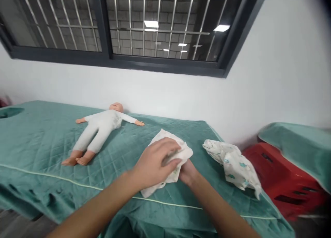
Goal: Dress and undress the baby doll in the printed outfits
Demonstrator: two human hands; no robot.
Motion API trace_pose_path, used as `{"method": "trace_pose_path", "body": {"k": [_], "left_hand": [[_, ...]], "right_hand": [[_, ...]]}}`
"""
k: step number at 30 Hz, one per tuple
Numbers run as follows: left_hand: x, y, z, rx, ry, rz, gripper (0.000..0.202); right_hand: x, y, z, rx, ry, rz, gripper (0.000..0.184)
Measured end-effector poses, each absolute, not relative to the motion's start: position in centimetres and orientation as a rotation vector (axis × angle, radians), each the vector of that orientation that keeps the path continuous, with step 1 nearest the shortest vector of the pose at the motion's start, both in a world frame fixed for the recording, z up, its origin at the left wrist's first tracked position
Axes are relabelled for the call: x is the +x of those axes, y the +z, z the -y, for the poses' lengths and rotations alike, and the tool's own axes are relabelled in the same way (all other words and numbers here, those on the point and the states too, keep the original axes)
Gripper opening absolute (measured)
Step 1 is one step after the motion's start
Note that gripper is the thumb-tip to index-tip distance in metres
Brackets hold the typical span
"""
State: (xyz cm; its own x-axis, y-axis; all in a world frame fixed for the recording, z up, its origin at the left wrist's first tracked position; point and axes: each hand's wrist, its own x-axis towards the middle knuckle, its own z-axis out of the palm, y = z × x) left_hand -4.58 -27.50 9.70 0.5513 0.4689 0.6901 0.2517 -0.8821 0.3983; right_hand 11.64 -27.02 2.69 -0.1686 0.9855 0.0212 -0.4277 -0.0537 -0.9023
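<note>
A green quilted bedcover is spread out wide. On it, at left, a baby doll lies face up; at right, a crumpled animal-print cloth. Between them is a white cloth: the left hand holds it with curved fingers; the right hand is partly hidden behind it, so its grip I cannot tell.

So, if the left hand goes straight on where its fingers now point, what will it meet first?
Most likely the white cloth, which the left hand already touches; what it would meet past that is unclear, as depth is hard to judge.
</note>
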Motion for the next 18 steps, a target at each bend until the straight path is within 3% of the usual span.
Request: {"method": "trace_pose_path", "body": {"k": [2, 4, 6, 12, 18], "left_hand": [[-7.6, 8.7, 26.9, 2.387, 1.223, -0.817, 0.052], [-10.5, 7.7, 26.0, 2.309, 1.158, -1.005, 0.085], [-12.9, 7.1, 25.3, 2.273, 1.125, -1.090, 0.100], [-19.2, 7.4, 24.7, 2.209, 1.357, -1.260, 0.050], [-32.3, 6.7, 25.0, 1.755, 1.600, -1.995, 0.046]], "right_hand": [[8.8, 3.0, 26.4, -0.712, 1.651, 0.904, 0.045], [5.7, 4.1, 25.9, -0.618, 1.776, 0.812, 0.044], [2.7, 5.5, 25.8, -0.541, 1.823, 0.780, 0.040], [-1.0, 8.2, 27.5, -0.541, 1.881, 1.112, 0.043], [4.2, 5.6, 30.6, -0.882, 1.909, 1.532, 0.054]]}}
